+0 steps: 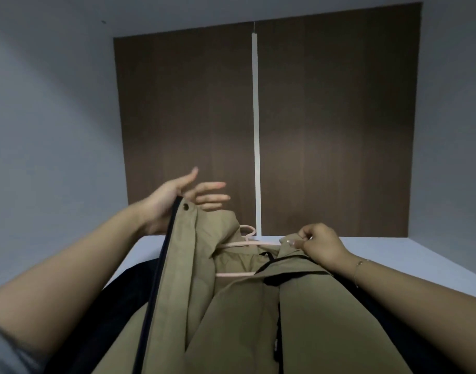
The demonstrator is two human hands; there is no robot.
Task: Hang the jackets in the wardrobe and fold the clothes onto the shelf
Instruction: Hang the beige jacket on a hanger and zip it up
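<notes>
A khaki jacket (231,306) is lying at lower centre of the frame with a pink hanger (240,244) showing inside its collar. The left hand (177,203) is lifting the jacket's left front edge, fingers straight and spread, while the right hand (320,245) is pinching the collar at centre right

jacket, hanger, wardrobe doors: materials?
Jacket: looks like matte woven khaki cloth, softly creased, black trim. Hanger: probably smooth pink plastic, thin uniform bars. Wardrobe doors: dark wood-grain panels, matte; veneer or laminate, can't tell.
</notes>
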